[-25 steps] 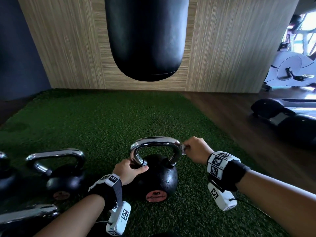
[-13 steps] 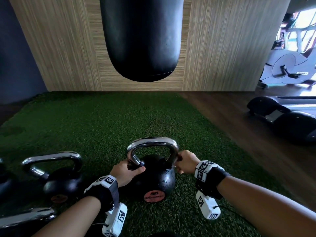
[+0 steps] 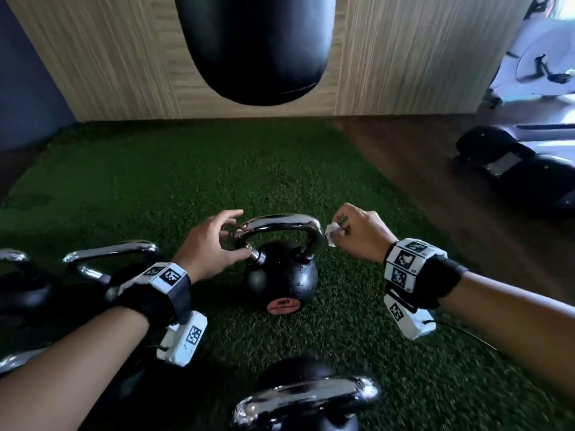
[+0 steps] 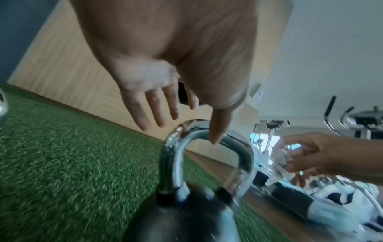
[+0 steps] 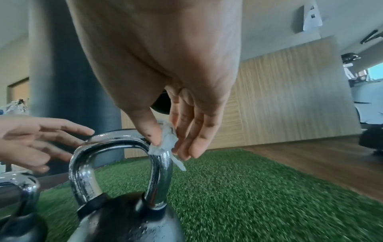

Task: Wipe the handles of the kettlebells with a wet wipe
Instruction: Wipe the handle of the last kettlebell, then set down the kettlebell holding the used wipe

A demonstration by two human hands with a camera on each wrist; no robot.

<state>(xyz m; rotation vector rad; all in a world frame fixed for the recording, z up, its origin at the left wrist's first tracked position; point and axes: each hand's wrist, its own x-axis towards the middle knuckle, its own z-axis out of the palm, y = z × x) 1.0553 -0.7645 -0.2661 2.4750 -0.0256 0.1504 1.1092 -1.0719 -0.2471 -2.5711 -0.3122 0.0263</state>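
A black kettlebell [image 3: 281, 281] with a chrome handle [image 3: 280, 223] stands on green turf in the middle of the head view. My left hand [image 3: 208, 247] hovers at the handle's left bend with fingers spread and relaxed, holding nothing; the left wrist view shows the straight fingers [image 4: 153, 111] above the chrome handle [image 4: 176, 157]. My right hand [image 3: 357, 234] pinches a small crumpled white wet wipe [image 3: 333, 232] just right of the handle. In the right wrist view the wet wipe [image 5: 165, 142] sits between thumb and fingers against the handle's [image 5: 159, 165] right bend.
More kettlebells stand at the left [image 3: 102, 269] and near the bottom edge [image 3: 308, 399]. A black punching bag [image 3: 255, 48] hangs ahead before a wooden wall. Dark gym equipment [image 3: 516, 163] lies on the wood floor at the right. Turf [image 3: 186, 175] stretches ahead.
My left hand has let go of the kettlebell's base and lifted to the handle's left bend, fingers spread. My right hand has risen and drawn slightly off the handle with the wipe.
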